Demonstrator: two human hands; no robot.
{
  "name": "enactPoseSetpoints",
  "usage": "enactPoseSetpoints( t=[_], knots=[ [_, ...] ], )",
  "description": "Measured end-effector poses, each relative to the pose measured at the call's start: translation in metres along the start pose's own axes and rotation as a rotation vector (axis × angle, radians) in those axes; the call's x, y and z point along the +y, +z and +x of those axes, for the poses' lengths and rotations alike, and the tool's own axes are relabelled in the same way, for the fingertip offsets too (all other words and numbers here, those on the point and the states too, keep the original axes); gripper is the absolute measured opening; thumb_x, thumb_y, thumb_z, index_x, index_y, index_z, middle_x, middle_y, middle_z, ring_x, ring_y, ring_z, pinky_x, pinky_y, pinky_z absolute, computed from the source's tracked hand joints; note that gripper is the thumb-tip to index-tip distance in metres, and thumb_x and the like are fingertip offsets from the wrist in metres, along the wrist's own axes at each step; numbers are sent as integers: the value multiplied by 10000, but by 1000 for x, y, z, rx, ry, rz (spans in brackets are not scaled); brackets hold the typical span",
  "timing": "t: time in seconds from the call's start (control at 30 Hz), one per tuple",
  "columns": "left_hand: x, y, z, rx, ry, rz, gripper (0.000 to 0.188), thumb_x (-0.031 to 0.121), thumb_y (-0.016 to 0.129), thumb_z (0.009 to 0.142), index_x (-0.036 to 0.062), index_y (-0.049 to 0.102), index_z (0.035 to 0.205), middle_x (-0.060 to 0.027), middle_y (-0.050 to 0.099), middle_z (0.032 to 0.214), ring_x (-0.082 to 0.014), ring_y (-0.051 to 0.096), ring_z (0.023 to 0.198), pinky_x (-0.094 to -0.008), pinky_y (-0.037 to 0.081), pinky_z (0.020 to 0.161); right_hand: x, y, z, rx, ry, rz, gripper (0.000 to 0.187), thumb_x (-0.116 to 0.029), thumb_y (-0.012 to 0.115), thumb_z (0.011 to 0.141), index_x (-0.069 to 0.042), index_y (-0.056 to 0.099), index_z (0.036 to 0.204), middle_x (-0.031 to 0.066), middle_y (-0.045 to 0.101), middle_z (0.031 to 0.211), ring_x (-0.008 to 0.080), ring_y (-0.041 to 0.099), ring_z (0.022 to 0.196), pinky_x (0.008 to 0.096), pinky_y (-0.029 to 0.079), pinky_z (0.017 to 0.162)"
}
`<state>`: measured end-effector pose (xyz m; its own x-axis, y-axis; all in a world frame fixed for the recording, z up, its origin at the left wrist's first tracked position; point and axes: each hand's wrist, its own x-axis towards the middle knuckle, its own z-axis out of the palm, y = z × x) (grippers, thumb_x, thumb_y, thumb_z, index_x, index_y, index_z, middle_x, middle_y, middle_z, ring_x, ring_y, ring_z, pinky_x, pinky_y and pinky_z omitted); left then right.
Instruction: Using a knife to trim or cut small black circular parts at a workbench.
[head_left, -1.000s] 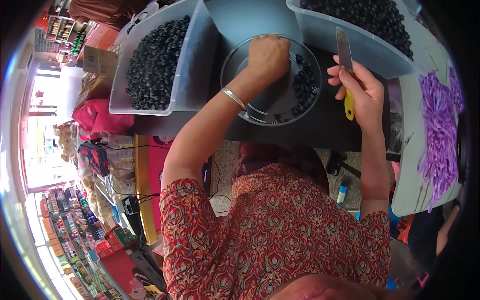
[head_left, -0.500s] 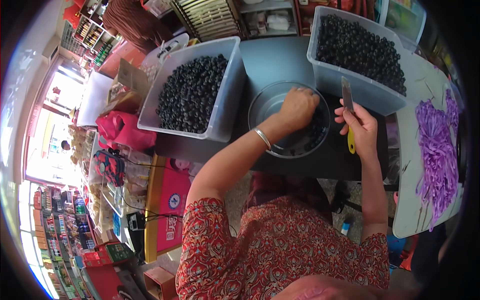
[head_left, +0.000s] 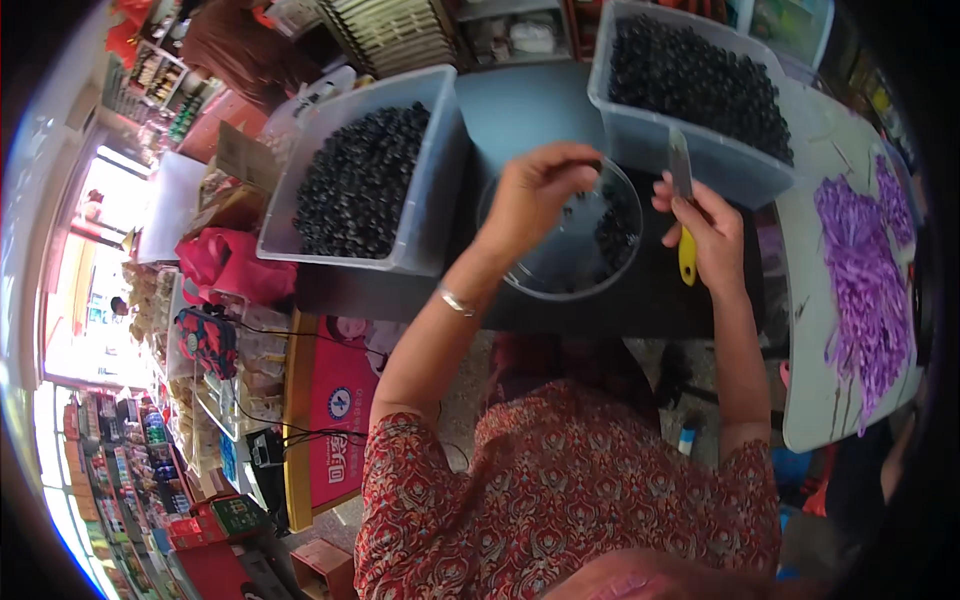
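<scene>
My left hand (head_left: pixel 535 195) is raised over a clear round bowl (head_left: pixel 545 297), thumb and fingertips pinched on a small dark round fruit (head_left: pixel 594 164), mostly covered by the fingers. Similar dark fruits (head_left: pixel 617 235) lie along the bowl's right side. To the right of the bowl, my right hand (head_left: pixel 712 235) is closed around a knife (head_left: pixel 687 257) with a yellow handle. Its metal blade points up and away from me, apart from the fruit. The exact kind of fruit is too small to tell.
Two translucent tubs full of dark round fruits stand on the dark table (head_left: pixel 530 100): a left tub (head_left: pixel 440 200) and a far-right tub (head_left: pixel 690 165). Purple strips (head_left: pixel 860 285) hang over a pale table on the right. A pink bag (head_left: pixel 235 260) sits left.
My left hand has lifted out of the bowl and moved left, with a dark fruit showing at its fingertips. My right hand still holds the knife beside the bowl. The whole view has shifted slightly.
</scene>
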<state>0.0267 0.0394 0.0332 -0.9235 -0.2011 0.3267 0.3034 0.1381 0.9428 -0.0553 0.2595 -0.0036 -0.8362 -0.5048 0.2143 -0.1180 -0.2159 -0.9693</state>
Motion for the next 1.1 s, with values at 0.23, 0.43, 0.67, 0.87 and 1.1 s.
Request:
enactPoseSetpoints(
  t=[0.23,0.43,0.67,0.87,1.1],
  knots=[
    [21,4,-46,29,25,-386,251,18,646,850,-47,631,1093,-129,665,931,-195,626,828,-306,507,787,-30,33,-18,-150,-153,51,295,25,493,930,59,557,1216,163,588,1230,230,614,1094,226,546,611],
    [14,19,-62,-55,38,-616,278,40,670,845,-43,642,1108,-121,670,983,-175,638,863,-279,525,771,-44,49,-27,-297,-309,-9,294,41,515,911,67,560,1200,192,567,1244,208,650,966,228,576,618],
    [13,26,-76,14,87,-598,270,69,672,851,-31,653,1101,-117,669,958,-153,627,802,-264,520,740,-50,60,-39,-310,-322,-33,295,28,545,902,60,577,1194,182,561,1245,170,649,889,230,574,609],
    [10,25,-82,80,115,-487,252,60,666,854,-7,664,1097,-80,660,908,-140,628,789,-249,519,733,-48,65,-39,-344,-295,-82,308,51,552,889,44,592,1195,163,572,1211,161,646,868,231,575,603],
    [10,27,-91,130,19,-466,261,-34,654,837,-11,662,1097,-55,650,924,-124,625,796,-240,521,742,-44,66,-41,-339,-274,-128,316,48,547,892,38,586,1205,147,581,1199,154,642,871,225,571,600]
  ],
)
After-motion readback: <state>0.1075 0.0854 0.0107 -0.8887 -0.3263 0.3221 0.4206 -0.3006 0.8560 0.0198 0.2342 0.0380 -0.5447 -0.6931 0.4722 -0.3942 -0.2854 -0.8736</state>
